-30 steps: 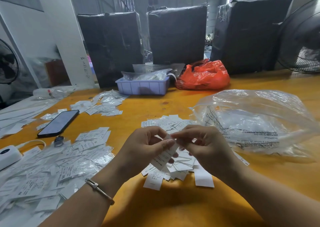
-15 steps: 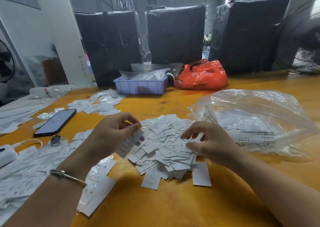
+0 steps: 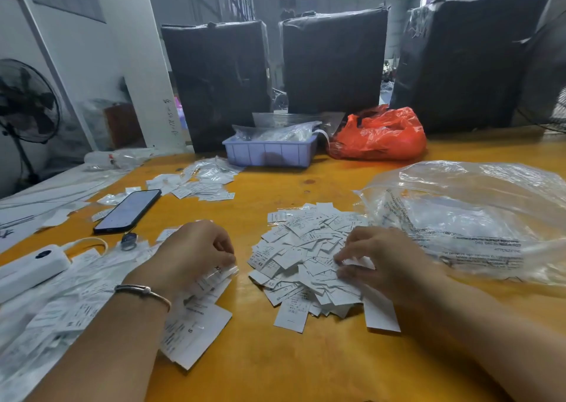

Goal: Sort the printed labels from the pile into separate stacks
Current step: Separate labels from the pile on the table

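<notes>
A loose pile of small white printed labels (image 3: 306,248) lies in the middle of the orange table (image 3: 306,365). My right hand (image 3: 382,260) rests on the pile's right side, and its fingertips pinch a label there. My left hand (image 3: 193,254), with a bracelet on the wrist, is to the left of the pile. Its curled fingers hold a label (image 3: 219,271) low over a spread of sorted labels (image 3: 190,325). More labels, some in clear sleeves, cover the near left of the table (image 3: 61,294).
A black phone (image 3: 128,210) and a white power bank (image 3: 27,266) lie at the left. A big clear plastic bag (image 3: 477,217) sits right of the pile. A blue tray (image 3: 269,153), a red bag (image 3: 379,135) and black wrapped bales (image 3: 333,61) stand behind.
My left hand has carried a label from in front of me leftward and down to the left stack. My right hand has dropped onto the pile and taken another label.
</notes>
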`<state>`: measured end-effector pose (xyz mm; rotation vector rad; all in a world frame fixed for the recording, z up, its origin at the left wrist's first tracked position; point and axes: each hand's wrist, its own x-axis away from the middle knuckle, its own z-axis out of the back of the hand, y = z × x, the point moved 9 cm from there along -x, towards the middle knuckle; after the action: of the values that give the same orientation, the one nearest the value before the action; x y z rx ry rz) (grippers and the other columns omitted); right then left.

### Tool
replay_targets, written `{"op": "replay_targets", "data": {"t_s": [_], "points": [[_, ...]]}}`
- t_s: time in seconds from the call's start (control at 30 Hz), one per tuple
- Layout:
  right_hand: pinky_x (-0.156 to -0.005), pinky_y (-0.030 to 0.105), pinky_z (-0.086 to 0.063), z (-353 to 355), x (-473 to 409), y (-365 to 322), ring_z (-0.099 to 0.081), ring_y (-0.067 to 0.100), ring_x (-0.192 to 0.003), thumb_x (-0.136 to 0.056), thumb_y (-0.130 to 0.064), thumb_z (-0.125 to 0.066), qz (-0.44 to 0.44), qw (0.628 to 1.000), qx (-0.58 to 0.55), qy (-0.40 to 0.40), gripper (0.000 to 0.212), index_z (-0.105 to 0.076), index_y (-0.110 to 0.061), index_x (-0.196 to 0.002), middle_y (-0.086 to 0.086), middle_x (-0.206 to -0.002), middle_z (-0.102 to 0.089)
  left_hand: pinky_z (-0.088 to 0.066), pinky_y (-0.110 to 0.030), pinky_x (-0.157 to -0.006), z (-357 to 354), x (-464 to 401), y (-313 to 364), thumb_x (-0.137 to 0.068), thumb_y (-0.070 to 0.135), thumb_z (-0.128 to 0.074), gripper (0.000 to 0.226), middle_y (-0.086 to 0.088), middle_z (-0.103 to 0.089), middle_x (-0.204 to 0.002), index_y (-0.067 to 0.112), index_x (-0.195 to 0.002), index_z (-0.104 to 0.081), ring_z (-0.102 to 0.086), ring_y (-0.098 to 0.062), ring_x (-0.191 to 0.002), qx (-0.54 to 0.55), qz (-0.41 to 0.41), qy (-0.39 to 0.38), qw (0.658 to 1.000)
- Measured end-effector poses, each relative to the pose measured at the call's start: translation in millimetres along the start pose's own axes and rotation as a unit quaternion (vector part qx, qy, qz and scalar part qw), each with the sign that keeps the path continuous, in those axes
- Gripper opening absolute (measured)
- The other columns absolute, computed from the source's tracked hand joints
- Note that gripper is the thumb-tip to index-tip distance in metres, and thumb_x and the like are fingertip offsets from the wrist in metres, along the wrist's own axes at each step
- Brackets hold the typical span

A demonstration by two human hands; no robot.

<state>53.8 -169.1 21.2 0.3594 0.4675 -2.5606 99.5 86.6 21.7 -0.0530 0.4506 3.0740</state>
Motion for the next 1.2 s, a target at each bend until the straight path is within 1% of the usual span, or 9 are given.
{"op": "replay_targets", "data": {"t_s": [0.2, 0.3, 0.43, 0.53, 0.63, 0.77, 0.9, 1.1, 1.2], "points": [[-0.074, 0.028, -0.033, 6, 0, -24, -0.062, 0.013, -0.078, -0.086, -0.022, -0.068, 0.080, 0.990, 0.101, 0.064, 0.007, -0.074, -0.022, -0.082, -0.008, -0.087, -0.068, -0.048, -0.029, -0.083, 0, 7, 42, -0.089, 0.043, -0.065, 0.004, 0.019, -0.057, -0.101, 0.040, -0.090, -0.063, -0.053, -0.004, -0.100, 0.053, -0.105, 0.044, 0.992], [-0.064, 0.028, -0.043, 15, 2, -33, -0.062, 0.017, -0.066, -0.078, -0.012, -0.074, 0.103, 0.985, 0.092, 0.103, 0.010, -0.071, -0.015, -0.070, -0.004, -0.075, -0.067, -0.048, -0.025, -0.078, -9, 21, 77, -0.087, 0.044, -0.066, 0.008, 0.020, -0.061, -0.099, 0.039, -0.092, -0.065, -0.057, 0.003, -0.093, 0.152, -0.174, 0.031, 0.972], [-0.050, 0.032, -0.049, 41, 13, -32, -0.055, 0.011, -0.056, -0.072, -0.014, -0.072, 0.088, 0.978, -0.035, 0.188, 0.007, -0.069, -0.015, -0.067, -0.007, -0.073, -0.064, -0.045, -0.015, -0.072, -18, 39, 111, -0.077, 0.053, -0.073, 0.047, 0.023, -0.056, -0.111, 0.043, -0.120, -0.056, -0.053, 0.009, -0.099, 0.179, -0.249, 0.022, 0.952], [-0.047, 0.032, -0.050, 53, 19, -36, -0.057, 0.008, -0.054, -0.073, -0.010, -0.072, 0.103, 0.963, -0.066, 0.238, 0.006, -0.070, -0.011, -0.067, -0.005, -0.072, -0.065, -0.046, -0.014, -0.059, -12, 39, 107, -0.071, 0.068, -0.066, 0.058, 0.016, -0.063, -0.098, 0.037, -0.118, -0.054, -0.063, 0.005, -0.081, 0.202, -0.188, 0.053, 0.960], [-0.047, 0.031, -0.051, 63, 25, -40, -0.061, 0.008, -0.055, -0.076, -0.008, -0.071, 0.110, 0.947, -0.062, 0.294, 0.006, -0.072, -0.006, -0.070, -0.001, -0.075, -0.068, -0.040, -0.018, -0.040, -22, 33, 91, -0.071, 0.072, -0.054, 0.067, -0.006, -0.074, -0.073, 0.010, -0.094, -0.061, -0.071, -0.016, -0.057, 0.381, -0.047, -0.032, 0.923], [-0.046, 0.032, -0.052, 60, 28, -53, -0.062, 0.014, -0.056, -0.078, -0.006, -0.072, 0.151, 0.939, -0.013, 0.308, 0.005, -0.073, -0.004, -0.073, 0.003, -0.077, -0.070, -0.051, -0.021, -0.045, -39, 44, 104, -0.078, 0.056, -0.060, 0.059, -0.017, -0.076, -0.083, -0.002, -0.090, -0.068, -0.075, -0.029, -0.070, 0.499, -0.016, -0.162, 0.851], [-0.046, 0.034, -0.052, 44, 22, -59, -0.067, 0.017, -0.063, -0.081, -0.015, -0.070, 0.165, 0.957, 0.023, 0.239, 0.006, -0.076, -0.012, -0.080, -0.002, -0.087, -0.072, -0.055, -0.021, -0.054, -33, 42, 106, -0.085, 0.023, -0.070, 0.024, -0.014, -0.077, -0.088, 0.002, -0.096, -0.072, -0.075, -0.026, -0.080, 0.557, -0.037, -0.117, 0.821], [-0.051, 0.025, -0.045, 89, 28, 19, -0.062, 0.019, -0.059, -0.080, -0.013, -0.067, -0.097, 0.934, 0.078, 0.335, 0.005, -0.072, -0.012, -0.077, 0.001, -0.074, -0.069, -0.053, -0.023, -0.058, -26, 35, 93, -0.087, 0.006, -0.068, 0.010, -0.012, -0.075, -0.079, 0.008, -0.095, -0.074, -0.070, -0.019, -0.062, 0.506, -0.048, -0.068, 0.859], [-0.066, 0.031, -0.046, 80, 26, 73, -0.064, 0.033, -0.083, -0.082, -0.002, -0.056, -0.261, 0.928, 0.147, 0.221, 0.020, -0.073, -0.010, -0.090, 0.011, -0.091, -0.071, -0.047, -0.023, -0.057, -25, 34, 91, -0.086, 0.003, -0.067, 0.014, -0.010, -0.072, -0.073, 0.011, -0.093, -0.076, -0.061, -0.014, -0.055, 0.486, -0.057, -0.056, 0.871]]}}
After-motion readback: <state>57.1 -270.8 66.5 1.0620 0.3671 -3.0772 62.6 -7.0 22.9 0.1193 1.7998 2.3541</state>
